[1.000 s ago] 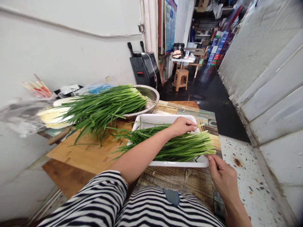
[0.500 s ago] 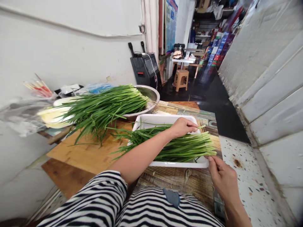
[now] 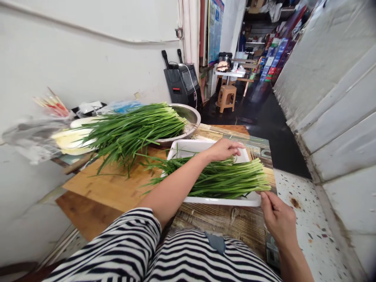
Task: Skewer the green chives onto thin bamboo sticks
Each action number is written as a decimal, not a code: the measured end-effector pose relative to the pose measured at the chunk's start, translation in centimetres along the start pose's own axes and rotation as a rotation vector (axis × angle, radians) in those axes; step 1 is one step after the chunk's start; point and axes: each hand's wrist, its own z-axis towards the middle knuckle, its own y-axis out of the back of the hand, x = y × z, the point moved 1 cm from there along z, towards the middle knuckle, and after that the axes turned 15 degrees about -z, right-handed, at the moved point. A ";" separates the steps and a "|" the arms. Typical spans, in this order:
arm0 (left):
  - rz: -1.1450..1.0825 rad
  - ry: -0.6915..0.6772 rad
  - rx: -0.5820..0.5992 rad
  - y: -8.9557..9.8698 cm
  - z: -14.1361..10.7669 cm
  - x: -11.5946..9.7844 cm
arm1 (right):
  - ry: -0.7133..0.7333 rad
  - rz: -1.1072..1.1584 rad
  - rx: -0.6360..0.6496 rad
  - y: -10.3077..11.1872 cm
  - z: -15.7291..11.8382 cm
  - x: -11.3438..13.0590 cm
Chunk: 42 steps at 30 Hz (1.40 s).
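A white plastic tray (image 3: 223, 202) holds a bunch of garlic chives (image 3: 227, 180), pale stem ends to the right and green leaves hanging over its left side. My left hand (image 3: 225, 149) is above the tray's far side, over the stems, its fingers stretched loosely to the right with nothing visible in them. At the tray's near right corner, my right hand (image 3: 278, 215) has thumb and forefinger pinched by the lowest stem ends. What lies in that pinch is too small to tell. A larger pile of garlic chives (image 3: 138, 127) rests across a metal basin (image 3: 192, 115) behind.
Under the tray is a wood-patterned table (image 3: 211, 219), with a brown board (image 3: 100, 184) to its left. Pale cabbage (image 3: 72, 141) and plastic bags (image 3: 32, 137) lie at the far left. A black speaker (image 3: 183, 84) and a stool (image 3: 226, 98) stand beyond.
My left hand has loosened from a pinch on a chive stem and its fingers now extend. My right hand stays at the tray corner. The view has shifted slightly.
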 end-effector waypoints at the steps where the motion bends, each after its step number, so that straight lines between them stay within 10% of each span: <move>1: 0.023 0.010 -0.029 0.4 0.0 0.1 | 0.007 -0.009 -0.012 0.0 -0.1 -0.1; 11: 0.815 0.185 -0.073 0.8 0.5 2.6 | 0.097 -0.156 -0.131 0.3 -0.9 -0.4; 19: 0.981 0.120 -0.074 -1.4 1.0 4.2 | 0.044 -0.103 -0.078 -0.2 -0.9 -0.5; 42: -0.195 0.000 -0.206 -2.1 -0.1 0.8 | 0.058 0.038 -0.041 -0.1 -0.2 -0.1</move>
